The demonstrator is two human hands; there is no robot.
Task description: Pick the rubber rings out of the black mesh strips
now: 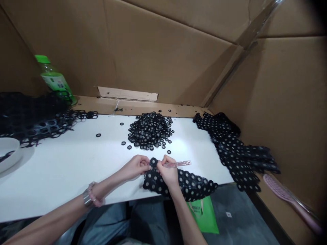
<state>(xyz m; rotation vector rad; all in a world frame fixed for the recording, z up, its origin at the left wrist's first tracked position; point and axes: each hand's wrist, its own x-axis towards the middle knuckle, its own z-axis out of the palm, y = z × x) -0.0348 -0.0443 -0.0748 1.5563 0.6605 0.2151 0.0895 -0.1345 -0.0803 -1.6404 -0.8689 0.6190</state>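
Note:
Near the table's front edge lies a black sheet of material with pale round dots (195, 183), part of it hanging over the edge. My left hand (136, 166) pinches the sheet's upper left corner, beside a single dotted black disc. My right hand (168, 170) is closed around a thin clear tool with red print (182, 163), its hidden end pointing at that corner. Just behind my hands, a heap of small black rings with pale centres (149, 131) rests on the white table (71, 163).
A tangle of black ring netting (33, 119), a white bowl (16, 160) and a green bottle (57, 80) stand left. More dotted black sheets (230, 149) and a pink brush (278, 190) lie right. Cardboard walls (166, 51) enclose the table; a green bag (208, 217) is below.

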